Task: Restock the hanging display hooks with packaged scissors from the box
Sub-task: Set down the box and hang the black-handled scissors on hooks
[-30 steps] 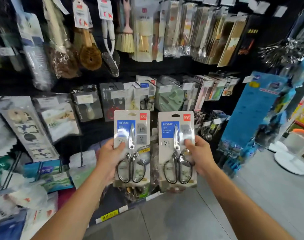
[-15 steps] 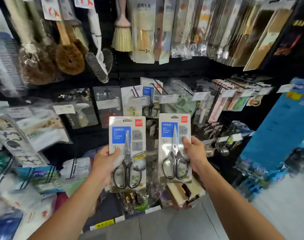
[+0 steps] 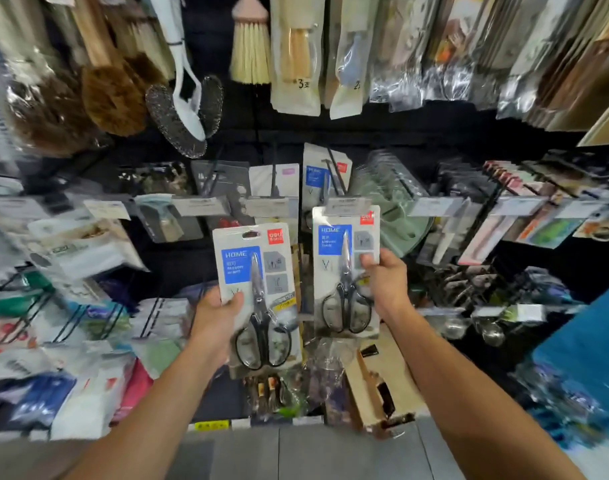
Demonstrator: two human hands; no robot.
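Note:
I hold two carded packs of black-handled scissors in front of the display wall. My left hand (image 3: 215,320) grips the left scissors pack (image 3: 261,271) by its left edge, thumb on the card front. My right hand (image 3: 386,285) grips the right scissors pack (image 3: 337,258) by its right edge and holds it higher, its top just under the price tag (image 3: 348,205) at the tip of a black hook (image 3: 334,174). One more scissors pack (image 3: 315,174) hangs further back on that hook. The brown cardboard box (image 3: 379,386) stands on the floor under my right forearm.
Brushes (image 3: 112,95) and a small broom (image 3: 251,53) hang above. Green packaged goods (image 3: 396,209) hang right of the scissors hook, grey packs (image 3: 223,185) to its left. Lower hooks hold bagged items (image 3: 71,251). A blue display (image 3: 587,341) stands at the right, with grey floor (image 3: 296,455) below.
Both packs have moved up and closer to the wall. The right pack has risen higher than the left and now reaches the hook's price tag. My view has tilted nearer to the display.

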